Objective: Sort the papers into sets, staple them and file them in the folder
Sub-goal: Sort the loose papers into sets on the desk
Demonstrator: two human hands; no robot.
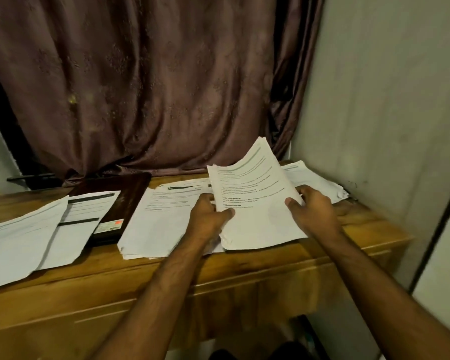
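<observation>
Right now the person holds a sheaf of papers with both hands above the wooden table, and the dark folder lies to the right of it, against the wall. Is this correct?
Not quite. The head view shows both hands, left hand and right hand, holding the sheaf of papers above the wooden table, but the dark folder lies to the left of it, partly under other papers, not against the wall.

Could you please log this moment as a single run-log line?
left hand: grips held sheets | right hand: grips same | folder: on desk, part-covered by papers

Wooden table [257,266] — paper stacks [153,224], dark folder [120,201] on top
</observation>
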